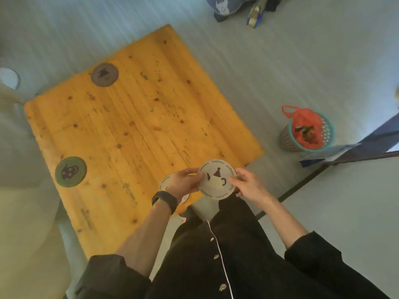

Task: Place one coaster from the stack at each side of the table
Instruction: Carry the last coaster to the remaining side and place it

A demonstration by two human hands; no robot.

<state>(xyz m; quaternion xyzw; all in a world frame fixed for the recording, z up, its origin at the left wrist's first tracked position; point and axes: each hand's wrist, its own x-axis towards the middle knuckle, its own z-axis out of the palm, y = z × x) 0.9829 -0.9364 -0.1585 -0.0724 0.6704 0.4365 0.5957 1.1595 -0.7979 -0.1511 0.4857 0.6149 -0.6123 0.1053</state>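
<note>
A round white coaster (217, 180) with black shapes and a ring of printed words hangs over the near right corner of the wooden table (133, 126). My left hand (184, 182) and my right hand (245, 182) both pinch its edges. Another pale coaster (165, 182) lies on the table under my left hand, mostly hidden. A green coaster (70, 171) rests near the table's left edge. A grey-brown coaster (104, 74) sits near the far left edge.
A teal basket with a red bag (306, 131) stands on the floor to the right. A dark metal frame (345, 160) runs along the right. A pale cushioned seat (23, 190) borders the table's left. Clutter (237, 7) lies at the top.
</note>
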